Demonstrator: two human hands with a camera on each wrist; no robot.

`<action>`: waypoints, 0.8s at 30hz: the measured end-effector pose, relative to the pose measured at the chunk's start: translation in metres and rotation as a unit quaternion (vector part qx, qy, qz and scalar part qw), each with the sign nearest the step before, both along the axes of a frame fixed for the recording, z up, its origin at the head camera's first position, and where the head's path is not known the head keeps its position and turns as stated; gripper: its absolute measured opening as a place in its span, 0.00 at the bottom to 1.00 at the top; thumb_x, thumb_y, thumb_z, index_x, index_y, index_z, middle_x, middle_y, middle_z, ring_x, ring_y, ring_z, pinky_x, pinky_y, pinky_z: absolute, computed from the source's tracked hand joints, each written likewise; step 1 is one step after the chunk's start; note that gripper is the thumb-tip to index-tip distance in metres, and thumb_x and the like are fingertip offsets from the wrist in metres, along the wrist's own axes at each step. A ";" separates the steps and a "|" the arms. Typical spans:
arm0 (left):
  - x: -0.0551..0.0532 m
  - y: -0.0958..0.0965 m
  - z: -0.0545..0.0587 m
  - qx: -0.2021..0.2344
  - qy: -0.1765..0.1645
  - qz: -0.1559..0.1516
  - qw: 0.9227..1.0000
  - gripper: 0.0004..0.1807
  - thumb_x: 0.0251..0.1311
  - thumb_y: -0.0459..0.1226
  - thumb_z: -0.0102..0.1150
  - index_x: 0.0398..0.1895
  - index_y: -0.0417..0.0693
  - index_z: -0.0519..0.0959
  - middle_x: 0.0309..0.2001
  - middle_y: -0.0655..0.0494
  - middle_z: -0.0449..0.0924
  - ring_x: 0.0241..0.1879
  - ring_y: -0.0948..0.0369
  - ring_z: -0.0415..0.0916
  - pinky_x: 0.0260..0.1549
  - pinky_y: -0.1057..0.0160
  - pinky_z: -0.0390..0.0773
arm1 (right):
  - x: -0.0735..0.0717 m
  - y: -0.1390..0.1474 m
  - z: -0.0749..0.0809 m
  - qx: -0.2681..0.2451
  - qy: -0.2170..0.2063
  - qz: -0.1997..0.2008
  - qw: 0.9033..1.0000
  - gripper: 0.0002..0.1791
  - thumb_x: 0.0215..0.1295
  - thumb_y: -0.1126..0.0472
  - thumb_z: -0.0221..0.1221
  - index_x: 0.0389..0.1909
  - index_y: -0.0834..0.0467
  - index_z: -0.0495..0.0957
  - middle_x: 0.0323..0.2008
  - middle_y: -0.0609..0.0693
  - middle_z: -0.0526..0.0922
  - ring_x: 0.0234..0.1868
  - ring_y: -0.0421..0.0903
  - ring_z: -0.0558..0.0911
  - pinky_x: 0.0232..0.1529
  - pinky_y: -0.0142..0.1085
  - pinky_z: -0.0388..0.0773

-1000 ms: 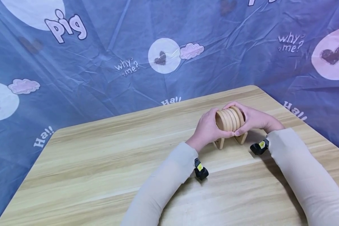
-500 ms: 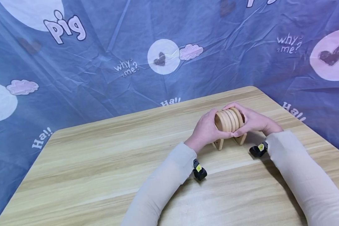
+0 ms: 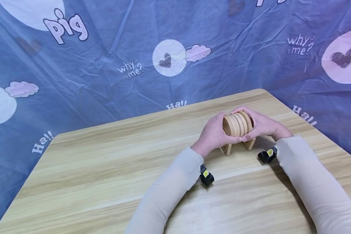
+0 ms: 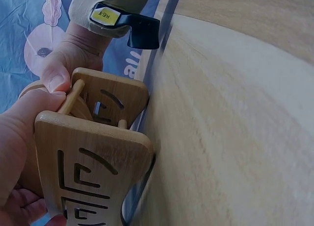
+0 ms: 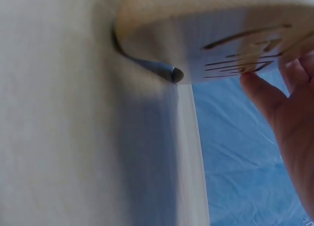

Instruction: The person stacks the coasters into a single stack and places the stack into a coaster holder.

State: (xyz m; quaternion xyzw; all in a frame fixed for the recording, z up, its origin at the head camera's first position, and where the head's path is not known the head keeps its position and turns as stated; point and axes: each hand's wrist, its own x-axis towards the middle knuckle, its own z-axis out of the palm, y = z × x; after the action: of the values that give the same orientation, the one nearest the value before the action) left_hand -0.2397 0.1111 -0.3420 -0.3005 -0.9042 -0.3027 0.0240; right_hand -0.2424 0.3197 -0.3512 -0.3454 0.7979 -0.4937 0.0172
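Note:
A row of round wooden coasters (image 3: 237, 125) stands on edge in a wooden holder (image 4: 93, 157). The holder has two side panels with cut-out line patterns, joined by thin rods, and its feet are down at the table. From the left end my left hand (image 3: 213, 134) grips the coasters, thumb along the near side. My right hand (image 3: 261, 124) grips them from the right end, and the two thumb tips meet in front. In the right wrist view, a digit of the right hand (image 5: 289, 123) touches the patterned panel. The far-side fingers are mostly hidden.
The wood-grain table (image 3: 105, 169) extends widely to the left and front. Its right edge runs beyond the right forearm. A blue printed cloth (image 3: 105, 65) hangs behind. A black wrist camera (image 3: 207, 177) sits under the left sleeve, another black camera (image 3: 267, 156) under the right.

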 end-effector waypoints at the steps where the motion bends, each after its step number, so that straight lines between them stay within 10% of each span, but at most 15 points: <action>1: 0.000 0.000 0.000 0.001 0.003 -0.004 1.000 0.44 0.35 0.56 0.73 0.58 0.56 0.64 0.47 0.64 0.73 0.46 0.65 0.71 0.43 0.72 0.72 | 0.000 0.000 0.000 0.001 0.000 -0.001 1.000 0.46 0.32 0.77 0.69 0.57 0.62 0.59 0.43 0.49 0.73 0.39 0.42 0.75 0.38 0.31 0.77; 24: -0.002 0.001 0.000 0.015 -0.008 -0.013 1.000 0.40 0.34 0.55 0.74 0.55 0.56 0.69 0.43 0.65 0.74 0.43 0.67 0.70 0.39 0.74 0.71 | 0.000 0.002 -0.001 0.029 -0.001 -0.034 0.999 0.46 0.31 0.74 0.72 0.57 0.62 0.62 0.45 0.47 0.74 0.41 0.41 0.75 0.41 0.29 0.76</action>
State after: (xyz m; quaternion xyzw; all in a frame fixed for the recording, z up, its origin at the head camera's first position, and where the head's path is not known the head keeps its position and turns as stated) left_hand -0.2415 0.1116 -0.3418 -0.3097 -0.8957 -0.3187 0.0176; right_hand -0.2425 0.3212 -0.3517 -0.3169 0.8231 -0.4712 0.0107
